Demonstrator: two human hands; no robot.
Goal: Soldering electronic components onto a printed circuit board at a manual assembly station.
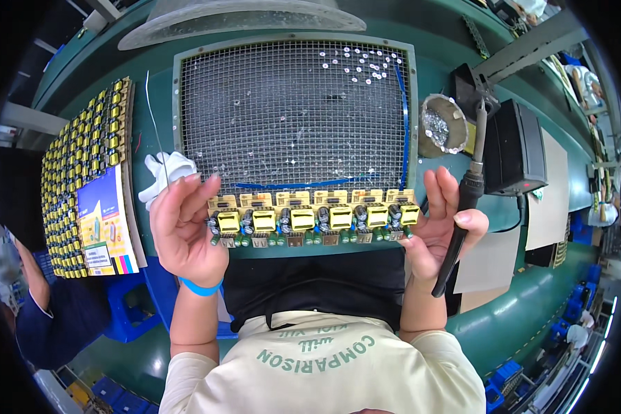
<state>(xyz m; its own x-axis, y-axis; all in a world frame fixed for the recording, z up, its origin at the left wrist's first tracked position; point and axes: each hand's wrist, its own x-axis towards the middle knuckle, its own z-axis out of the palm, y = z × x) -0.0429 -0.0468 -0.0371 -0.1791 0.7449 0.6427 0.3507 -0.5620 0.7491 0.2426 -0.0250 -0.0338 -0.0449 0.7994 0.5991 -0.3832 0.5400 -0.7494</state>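
Note:
A strip of joined circuit boards [310, 198] with yellow transformers, dark capacitors and metal ports spans between my two hands, along the near edge of a mesh-topped tray. My left hand [190, 238] curls at the strip's left end, with a thin solder wire [152, 119] rising from its fingers. At the other end, my right hand [438, 234] steadies the strip with its lower fingertip. A black-handled soldering iron [457, 241] lies across that same hand, its metal end pointing up and away. My left palm hides part of the strip's end contact.
The mesh tray [290, 110] carries small white round pieces at its far right. A crumpled white cloth [165, 172] and a panel of many boards [83, 179] are left. Right stand a round pot [431, 148] with metal bits and a black box [517, 148].

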